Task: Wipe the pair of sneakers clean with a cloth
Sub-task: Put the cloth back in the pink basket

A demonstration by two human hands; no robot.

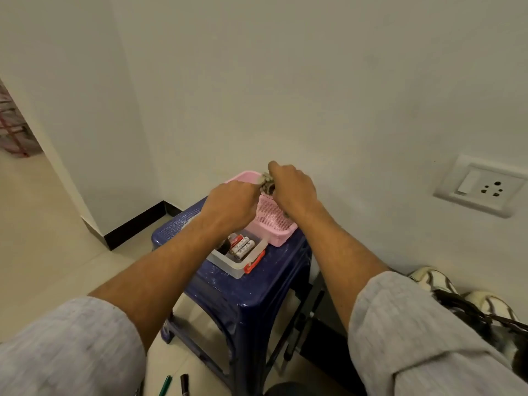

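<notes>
Finding: both hands are closed on the cloth (266, 182). My left hand (231, 204) pinches one end and my right hand (294, 187) curls over the bunched remainder. How much cloth lies inside the right fist cannot be told. The grip sits directly above the pink basket (281, 237), which stands on the blue stool (251, 284). The sneakers (434, 281) are on the floor, well below and to the right of the grip, untouched, with something dark and strap-like lying across them. Risks, in my judgement: the cloth could catch on the basket's mesh as I lift it, dragging the light basket off the stool. My left forearm hangs over the open clear box (228, 265) of batteries (243, 245), just below and nearer me than the grip. A careless swing toward the sneakers could knock the box over the stool's edge.
</notes>
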